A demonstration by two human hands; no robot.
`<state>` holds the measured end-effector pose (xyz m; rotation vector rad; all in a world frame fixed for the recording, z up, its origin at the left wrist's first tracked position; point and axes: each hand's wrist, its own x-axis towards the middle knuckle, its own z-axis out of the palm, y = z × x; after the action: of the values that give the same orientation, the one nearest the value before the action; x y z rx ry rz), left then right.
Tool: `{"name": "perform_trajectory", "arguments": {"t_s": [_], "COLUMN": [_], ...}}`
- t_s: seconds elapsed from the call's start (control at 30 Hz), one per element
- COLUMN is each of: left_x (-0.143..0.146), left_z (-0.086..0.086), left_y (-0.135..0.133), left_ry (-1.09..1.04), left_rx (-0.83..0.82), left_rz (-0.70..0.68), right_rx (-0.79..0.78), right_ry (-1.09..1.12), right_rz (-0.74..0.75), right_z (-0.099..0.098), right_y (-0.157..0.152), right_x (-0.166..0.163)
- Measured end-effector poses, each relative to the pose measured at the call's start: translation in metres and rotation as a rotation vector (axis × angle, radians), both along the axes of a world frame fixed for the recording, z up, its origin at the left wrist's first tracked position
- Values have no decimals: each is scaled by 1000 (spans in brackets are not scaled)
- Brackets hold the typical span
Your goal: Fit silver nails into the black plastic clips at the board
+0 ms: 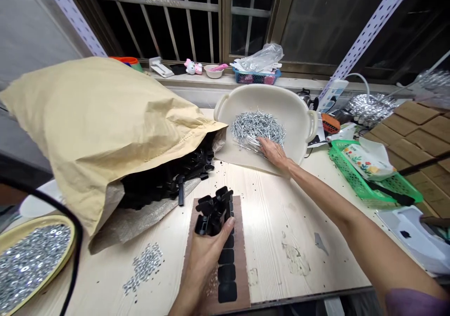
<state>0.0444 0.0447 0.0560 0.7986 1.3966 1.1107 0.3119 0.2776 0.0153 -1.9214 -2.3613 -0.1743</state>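
Observation:
My left hand (206,250) is closed around a cluster of black plastic parts (213,210), above a brown board on the table. A column of black, rounded-square pieces (227,273) runs down that board. At the near edge of a pile of thin silver metal pins (258,126), my right hand (274,153) reaches in with fingers stretched out; the fingertips are partly hidden. The pile lies in a tilted white plastic basin (297,114) with side handles. To the left, a large tan sack (105,114) lies open, with more black plastic parts (165,180) in its mouth.
A yellow bowl of silver washers (72,245) stands at the lower left, near a loose heap of small metal pieces (144,267). On the right are a green basket (365,191) and stacked cardboard boxes (422,138). A blue basket (258,76) sits on the windowsill.

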Motion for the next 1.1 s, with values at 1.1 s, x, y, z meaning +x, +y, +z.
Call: {"name": "perform_trajectory", "arguments": {"t_s": [1.1], "left_x": [-15], "left_z": [-12], "left_y": [-12], "left_ry": [-4], "left_rx": [109], "left_rz": [-21], "right_rx": [-180], "right_ry": [-4], "right_rz": [152], "right_z": [-23], "right_y": [-161], "right_x": [-23]}}
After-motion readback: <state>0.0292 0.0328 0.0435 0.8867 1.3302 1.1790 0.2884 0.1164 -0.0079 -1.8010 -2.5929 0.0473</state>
